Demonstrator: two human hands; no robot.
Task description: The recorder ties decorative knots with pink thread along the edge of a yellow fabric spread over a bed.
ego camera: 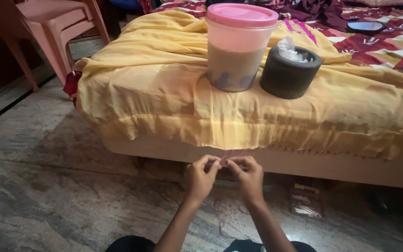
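Both hands are low in front of the bed point(304, 165), close together, just under the hanging edge of the yellow cloth point(164, 93). The left hand point(200, 177) and the right hand point(247, 175) have their fingers closed in a pinch, fingertips almost meeting. Between them they hold a thin pink thread point(225, 156) that comes down from the hem of the cloth. More thread of the same colour hangs loose below the hands, near the floor point(61, 186).

On the bed, above the hands, stands a clear jar point(236, 56) with a pink lid point(242, 14), partly filled with something brown. Just to the right of it, very near, is a black round holder point(289, 74) with crumpled clear plastic in it. Both stand close to the bed edge, on the yellow cloth. Behind them lies a dark red patterned sheet point(388, 44).

At the upper left is a pink plastic chair point(57, 28), well apart from the hands. Under the bed, to the right of the hands, lie small packets point(306, 203) in shadow; I cannot tell what they are.

The stone floor to the left of the hands is open. Above, the bed front and the cloth hem limit the hands.
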